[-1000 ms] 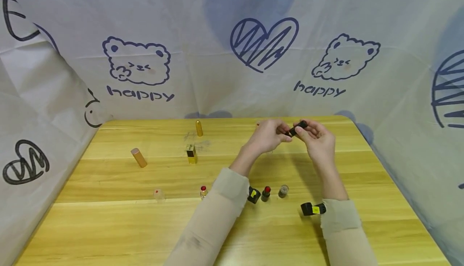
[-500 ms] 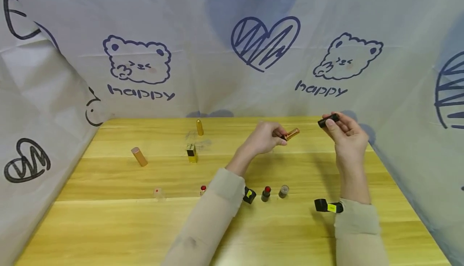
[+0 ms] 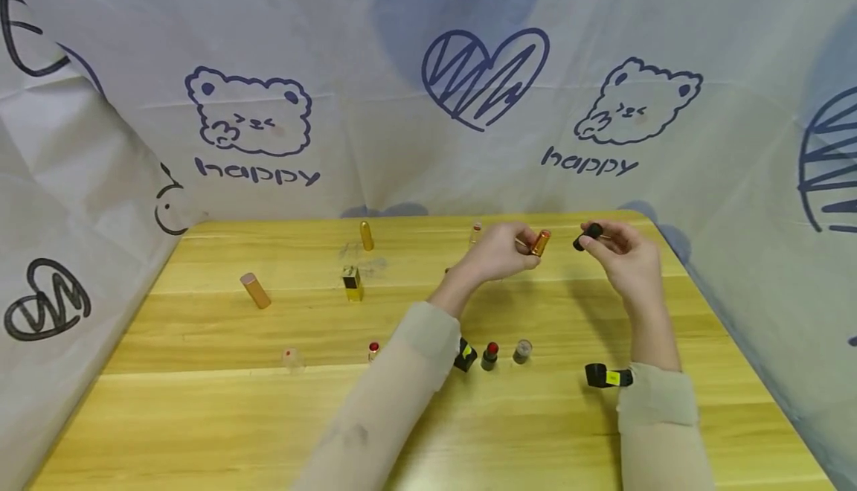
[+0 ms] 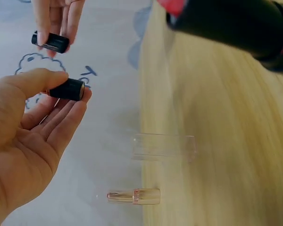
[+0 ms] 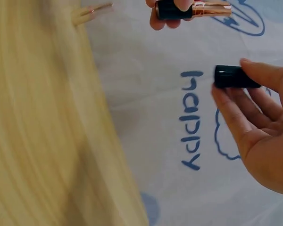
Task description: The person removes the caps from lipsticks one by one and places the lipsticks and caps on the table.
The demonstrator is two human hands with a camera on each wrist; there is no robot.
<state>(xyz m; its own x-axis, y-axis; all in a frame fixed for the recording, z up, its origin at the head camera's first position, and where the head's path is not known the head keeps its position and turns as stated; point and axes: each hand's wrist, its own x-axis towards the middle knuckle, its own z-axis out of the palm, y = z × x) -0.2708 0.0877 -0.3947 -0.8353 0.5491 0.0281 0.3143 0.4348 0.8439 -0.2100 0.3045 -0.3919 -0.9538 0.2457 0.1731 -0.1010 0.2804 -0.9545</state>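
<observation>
My left hand (image 3: 498, 253) pinches a lipstick (image 3: 541, 242) by its black base, raised over the back right of the table. Its rose-gold inner tube (image 5: 211, 8) is bare, seen at the top of the right wrist view. Just to the right, my right hand (image 3: 632, 257) holds a black lipstick cap (image 3: 588, 236) between thumb and fingers. A small gap separates cap and lipstick. In the left wrist view the black base (image 4: 68, 89) lies under my thumb, with most of the rose-gold part hidden.
An uncapped red lipstick (image 3: 490, 357) and a clear-topped cap (image 3: 523, 352) stand near my left forearm. Another red lipstick (image 3: 373, 351) and a clear cap (image 3: 292, 359) are further left. Behind them are a tan tube (image 3: 255, 291), a gold-black tube (image 3: 352, 284) and a gold tube (image 3: 366, 236).
Both hands were together on the black tube; the cap came off and the right hand swung right, then partway back left. The rose-gold tube in my left hand has tipped more upright.
</observation>
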